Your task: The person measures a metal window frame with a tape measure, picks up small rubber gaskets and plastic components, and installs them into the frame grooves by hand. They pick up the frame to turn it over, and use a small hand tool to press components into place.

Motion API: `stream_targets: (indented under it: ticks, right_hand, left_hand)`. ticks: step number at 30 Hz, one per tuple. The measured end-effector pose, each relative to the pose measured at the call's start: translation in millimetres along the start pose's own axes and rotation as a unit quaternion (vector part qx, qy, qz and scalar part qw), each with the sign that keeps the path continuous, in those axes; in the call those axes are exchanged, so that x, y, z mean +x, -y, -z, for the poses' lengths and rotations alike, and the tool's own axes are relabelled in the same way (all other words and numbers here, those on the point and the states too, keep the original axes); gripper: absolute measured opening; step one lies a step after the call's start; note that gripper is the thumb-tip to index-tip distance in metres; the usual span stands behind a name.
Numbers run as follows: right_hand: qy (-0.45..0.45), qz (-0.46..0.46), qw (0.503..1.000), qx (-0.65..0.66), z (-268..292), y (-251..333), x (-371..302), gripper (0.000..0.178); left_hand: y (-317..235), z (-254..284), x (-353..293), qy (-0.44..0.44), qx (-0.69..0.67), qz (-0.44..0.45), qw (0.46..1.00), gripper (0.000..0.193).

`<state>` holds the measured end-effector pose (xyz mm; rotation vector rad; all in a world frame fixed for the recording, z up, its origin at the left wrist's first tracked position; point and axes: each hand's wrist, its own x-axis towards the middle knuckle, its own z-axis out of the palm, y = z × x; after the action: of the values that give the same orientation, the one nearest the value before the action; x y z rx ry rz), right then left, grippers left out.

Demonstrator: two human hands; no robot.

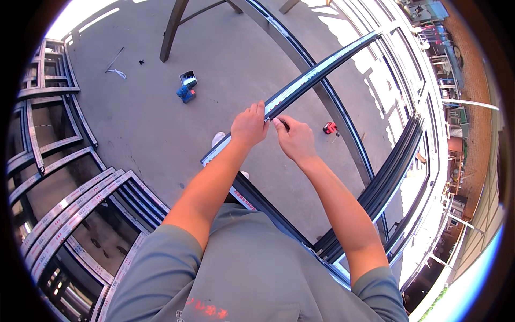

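Note:
A long dark metal profile [316, 75] with white-blue film along its top runs slantwise before me, from near my body to the far right. My left hand [250, 126] is closed around it, fingers over its filmed face. Close beside it, my right hand [296, 140] is closed at the profile's near edge, thumb and fingers pinched together. A small dark thing shows within the right hand, too little of it to name. A tiny shiny bit lies between the two hands' fingertips, its kind unclear.
Dark frames with taped edges [80, 209] stack up on the left. A blue power tool [186, 94] lies by a small open box [188, 79]. A red tool [330, 127] is on the floor at right. Bundled dark profiles [397, 166] rest on the right, near a trestle leg [173, 32].

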<state>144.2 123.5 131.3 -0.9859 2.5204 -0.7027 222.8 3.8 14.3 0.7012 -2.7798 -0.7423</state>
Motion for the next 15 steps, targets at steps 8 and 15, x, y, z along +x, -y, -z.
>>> stream_targets:
  ticks: [8, 15]
  right_hand:
    - [0.132, 0.290, 0.924, -0.211, 43.3, -14.8, 38.9, 0.031]
    - [0.118, 0.071, 0.990, 0.000, 11.5, -9.3, 27.0, 0.033]
  left_hand:
    - [1.8, -1.6, 1.3, 0.020, 0.022, 0.001, 1.000, 0.067]
    - [3.8, -1.7, -1.5, 0.010, 0.019, -0.003, 1.000, 0.068]
